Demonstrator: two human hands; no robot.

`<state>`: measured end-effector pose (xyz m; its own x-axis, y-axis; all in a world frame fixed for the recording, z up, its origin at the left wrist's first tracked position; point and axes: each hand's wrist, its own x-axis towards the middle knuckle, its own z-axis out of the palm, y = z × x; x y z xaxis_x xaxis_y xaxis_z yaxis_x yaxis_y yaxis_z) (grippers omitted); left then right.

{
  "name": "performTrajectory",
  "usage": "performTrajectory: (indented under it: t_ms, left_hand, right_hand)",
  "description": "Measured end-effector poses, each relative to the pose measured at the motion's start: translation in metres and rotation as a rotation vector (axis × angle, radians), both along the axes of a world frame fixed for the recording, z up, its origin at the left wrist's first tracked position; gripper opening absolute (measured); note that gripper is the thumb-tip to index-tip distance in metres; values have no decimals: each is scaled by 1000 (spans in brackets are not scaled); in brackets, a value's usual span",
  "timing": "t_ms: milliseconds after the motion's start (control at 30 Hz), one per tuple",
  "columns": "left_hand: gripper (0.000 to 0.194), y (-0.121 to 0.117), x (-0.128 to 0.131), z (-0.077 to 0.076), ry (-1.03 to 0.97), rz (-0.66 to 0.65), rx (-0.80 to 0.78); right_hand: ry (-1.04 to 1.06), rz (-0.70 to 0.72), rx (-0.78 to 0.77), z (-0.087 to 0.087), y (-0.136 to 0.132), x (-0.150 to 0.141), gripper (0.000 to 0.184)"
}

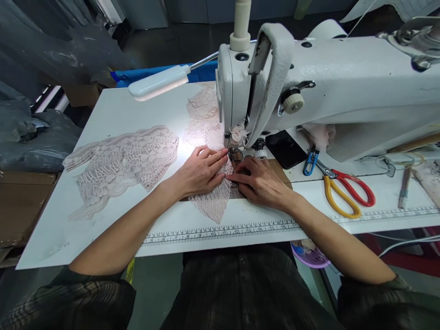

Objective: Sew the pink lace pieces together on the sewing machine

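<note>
Pale pink lace fabric point(215, 206) runs under the presser foot point(235, 155) of a white sewing machine point(319, 78), its pointed end hanging toward the table's front edge. My left hand point(204, 170) lies flat over the lace just left of the foot, fingers stretched out. Right of the lace, my right hand point(257, 181) has curled fingers, and its fingertips pinch the fabric's edge in front of the foot. The needle tip is too small to make out. Another lace piece point(125, 160) is spread on the table to the left.
A lit lamp point(160, 82) hangs over the white table point(120, 103). Right of my hands are a black phone point(286, 149), blue thread snips point(311, 161) and scissors point(343, 188) with red and yellow handles. A printed ruler point(220, 233) follows the front edge.
</note>
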<state>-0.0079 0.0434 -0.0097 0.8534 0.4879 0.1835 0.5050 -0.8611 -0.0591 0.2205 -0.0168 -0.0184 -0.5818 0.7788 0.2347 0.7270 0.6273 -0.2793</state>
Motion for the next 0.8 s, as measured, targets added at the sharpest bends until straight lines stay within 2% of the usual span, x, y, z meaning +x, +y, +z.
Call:
performTrajectory:
  t_ms: [233, 500, 800]
  left_hand:
    - [50, -1, 3, -1, -13, 6, -10]
    - [49, -3, 2, -3, -46, 17, -18]
    - [49, -3, 2, -5, -122, 62, -144]
  right_hand:
    - [49, 1, 1, -1, 0, 3, 32]
    - [141, 21, 8, -13, 7, 7, 34]
    - [210, 21, 33, -14, 6, 6, 32]
